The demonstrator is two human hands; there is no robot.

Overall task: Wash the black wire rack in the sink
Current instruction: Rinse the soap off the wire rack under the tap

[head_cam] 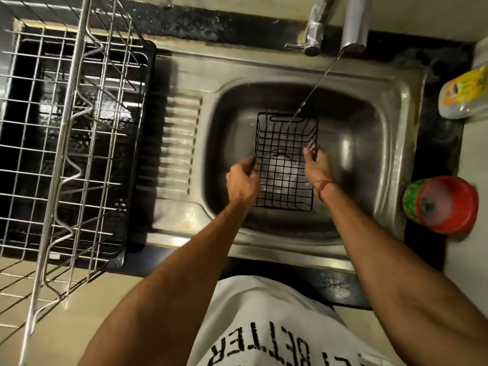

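The black wire rack, a small basket with a grid floor, sits low in the steel sink. My left hand grips its left rim. My right hand, with a red thread round the wrist, grips its right rim. A thin stream of water runs from the tap and lands on the rack's far edge. Through the grid the wet sink floor shows.
A large silver dish rack over a black tray stands on the left. The ribbed drainboard lies between it and the basin. On the right counter are a yellow soap bottle and a red-and-green tub.
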